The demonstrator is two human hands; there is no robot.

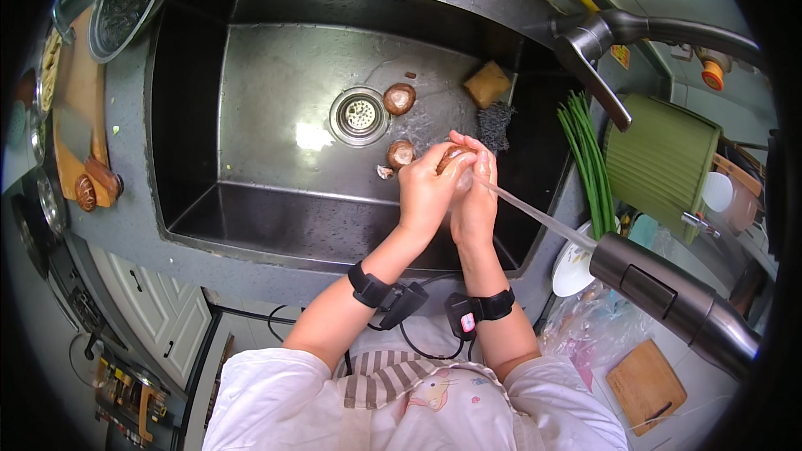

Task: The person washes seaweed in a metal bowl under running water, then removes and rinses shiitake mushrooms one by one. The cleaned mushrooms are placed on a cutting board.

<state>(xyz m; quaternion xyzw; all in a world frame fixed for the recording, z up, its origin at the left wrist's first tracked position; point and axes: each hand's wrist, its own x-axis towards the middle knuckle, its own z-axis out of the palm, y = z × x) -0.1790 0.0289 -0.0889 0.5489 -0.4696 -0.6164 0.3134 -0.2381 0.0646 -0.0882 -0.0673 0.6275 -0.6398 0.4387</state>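
Note:
Both hands hold one brown mushroom [452,156] over the right part of a dark metal sink [282,56]. My left hand [426,185] wraps its fingers around the cap from the left. From the right, my right hand [477,194] cups it, partly hiding it. A stream of water [539,216] from the pull-out faucet head [651,288] strikes between the hands. Two more mushrooms lie on the sink floor near the drain [361,115]: one mushroom [399,99] beside it and another mushroom [400,154] closer to my left hand. A pale scrap [385,171] lies by the latter.
A sponge [487,84] and a grey scouring pad [495,125] sit at the sink's right side. Right of the sink are green stalks [588,163], a white plate [570,269] and a green ribbed container [664,160]. A cleaver [100,138], board and mushroom [86,192] are left.

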